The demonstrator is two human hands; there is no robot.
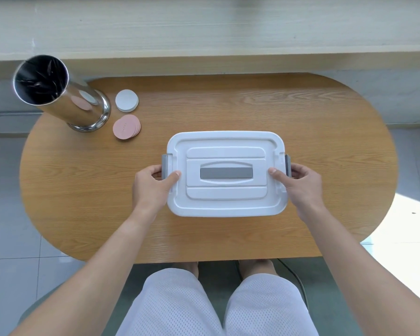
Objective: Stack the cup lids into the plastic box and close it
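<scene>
From the head view, I am gripping the white plastic box, lid on, at the middle of the counter. My left hand and right hand are curling around its grey side latches, thumbs pressing the lid. Far-left of the box, a white lid stack and a pink lid stack are sitting beside a steel canister.

Matt white plastic box, wood-grain table, mirror-shiny, seemingly steel cylinder.
</scene>
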